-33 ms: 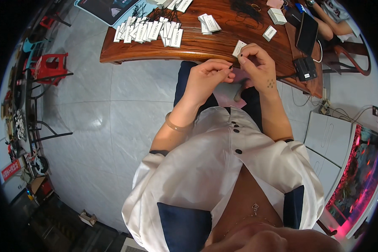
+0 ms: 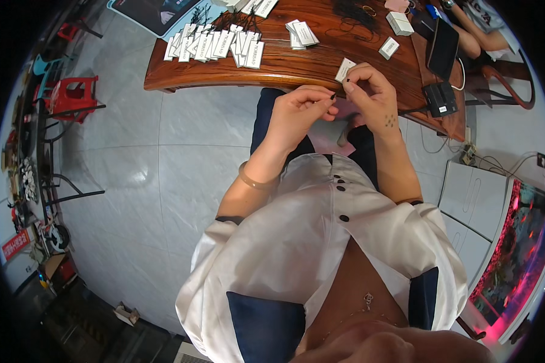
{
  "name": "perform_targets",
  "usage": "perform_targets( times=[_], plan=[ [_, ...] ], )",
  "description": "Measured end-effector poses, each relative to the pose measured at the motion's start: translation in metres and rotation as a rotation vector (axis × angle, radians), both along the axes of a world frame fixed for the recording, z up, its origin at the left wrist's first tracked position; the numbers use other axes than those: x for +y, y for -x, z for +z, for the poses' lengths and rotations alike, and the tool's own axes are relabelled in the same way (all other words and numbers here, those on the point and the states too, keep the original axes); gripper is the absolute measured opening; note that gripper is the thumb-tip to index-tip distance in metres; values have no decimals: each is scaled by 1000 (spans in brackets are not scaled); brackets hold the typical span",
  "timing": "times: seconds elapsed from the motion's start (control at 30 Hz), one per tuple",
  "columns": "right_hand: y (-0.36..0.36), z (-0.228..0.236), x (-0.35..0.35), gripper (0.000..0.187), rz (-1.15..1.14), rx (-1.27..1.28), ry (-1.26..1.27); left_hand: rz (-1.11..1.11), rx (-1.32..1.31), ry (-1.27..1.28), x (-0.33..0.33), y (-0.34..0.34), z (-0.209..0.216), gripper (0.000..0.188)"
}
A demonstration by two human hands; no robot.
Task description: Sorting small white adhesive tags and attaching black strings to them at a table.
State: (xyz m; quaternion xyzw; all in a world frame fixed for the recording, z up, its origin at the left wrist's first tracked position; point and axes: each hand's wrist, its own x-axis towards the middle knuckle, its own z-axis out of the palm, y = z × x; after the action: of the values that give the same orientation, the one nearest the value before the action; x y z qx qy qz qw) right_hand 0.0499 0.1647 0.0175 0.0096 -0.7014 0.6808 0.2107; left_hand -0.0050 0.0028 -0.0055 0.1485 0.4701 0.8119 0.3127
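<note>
My left hand (image 2: 300,115) is closed in a pinch, just off the near edge of the wooden table. A small black piece (image 2: 333,96), which looks like the end of a tag cord, pokes out at its thumb and fingertip. To its right, my right hand (image 2: 375,100) is closed too, thumb against bent index finger. A black fleck shows at its fingertips, too small to make out. Right behind those fingertips is a white hang tag (image 2: 344,68) at the table edge, partly covered by them; I cannot tell whether they grip it. Any cord between the hands is too thin to see.
On the table (image 2: 284,75), several white tags with black cords (image 2: 206,45) lie at left. Loose tags (image 2: 303,34), a small tag stack (image 2: 389,48) and black cords (image 2: 352,21) lie farther back. A tablet (image 2: 442,48) and a black box (image 2: 440,100) stand right, near another person's arm (image 2: 487,37).
</note>
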Motion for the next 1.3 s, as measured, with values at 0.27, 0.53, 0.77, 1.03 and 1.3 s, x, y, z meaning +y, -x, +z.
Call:
perform_targets(
  times=[0.27,0.53,0.77,1.03,1.3],
  plan=[
    [-2,-4,0,4,-18,-65,66,1,34,78,6,0,-1,11],
    [-4,0,-6,3,39,-163,236,-53,160,154,5,1,-1,12],
    [-2,-5,4,2,147,-76,590,-149,234,192,3,1,1,8],
    [5,0,-1,4,90,-190,310,-372,-314,-45,1,12,5,30],
    [6,-15,5,12,48,-245,408,-282,-191,82,-2,7,-2,18]
  ],
)
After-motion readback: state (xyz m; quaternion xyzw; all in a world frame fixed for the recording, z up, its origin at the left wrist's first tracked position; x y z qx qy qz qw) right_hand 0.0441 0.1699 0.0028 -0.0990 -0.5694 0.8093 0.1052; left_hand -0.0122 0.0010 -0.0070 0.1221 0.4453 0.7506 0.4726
